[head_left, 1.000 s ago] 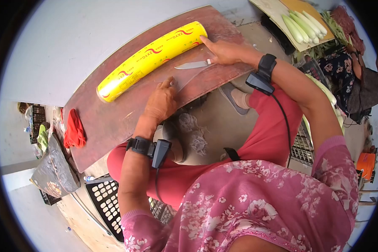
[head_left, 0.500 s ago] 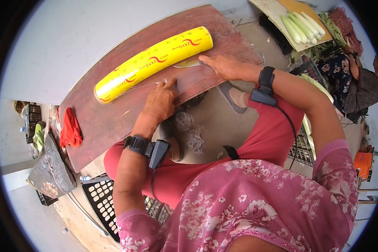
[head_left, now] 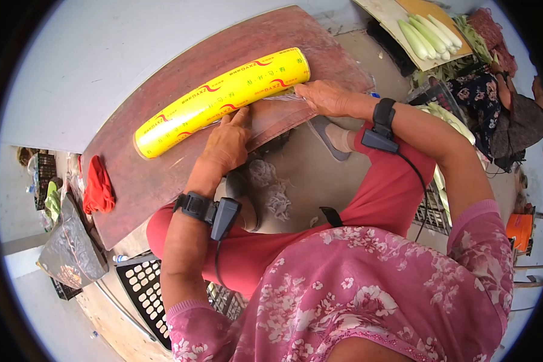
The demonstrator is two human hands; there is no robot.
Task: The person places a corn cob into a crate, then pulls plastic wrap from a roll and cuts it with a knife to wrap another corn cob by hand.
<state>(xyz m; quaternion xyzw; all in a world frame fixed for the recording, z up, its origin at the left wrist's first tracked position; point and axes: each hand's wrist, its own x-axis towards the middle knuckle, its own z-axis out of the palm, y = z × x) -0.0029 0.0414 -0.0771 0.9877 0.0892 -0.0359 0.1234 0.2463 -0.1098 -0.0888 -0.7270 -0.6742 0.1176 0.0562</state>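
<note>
Yellow cling-film roll (head_left: 223,99) lies across the far half of the reddish-brown board (head_left: 163,175), slanting from near-left to far-right. Over the last second it has rolled toward the person: a second ago a wide sheet of clear film lay between roll and hands with a knife on it, now the roll sits just beside both hands and the knife is out of sight, hidden or covered, can't tell which. Only a thin bunched strip of clear film (head_left: 283,96) shows at the roll's right end. Judgement: the loose film has been taken up or gathered in, so the pulled-out length is now very short.

Left hand (head_left: 226,142) flat on the board, fingers together and pointing at the roll, tips touching or pressing the film edge right at the roll. Right hand (head_left: 326,96) at the roll's right end, fingers close together, tips on the bunched film; whether they actually pinch it, cannot tell. Black wrist devices on both arms.

Outward: red cloth (head_left: 98,187) on the board's near-left end, well apart from the roll. Pale green vegetables (head_left: 431,33) on a tray far right. Black perforated crate (head_left: 148,283) down by the knees.
</note>
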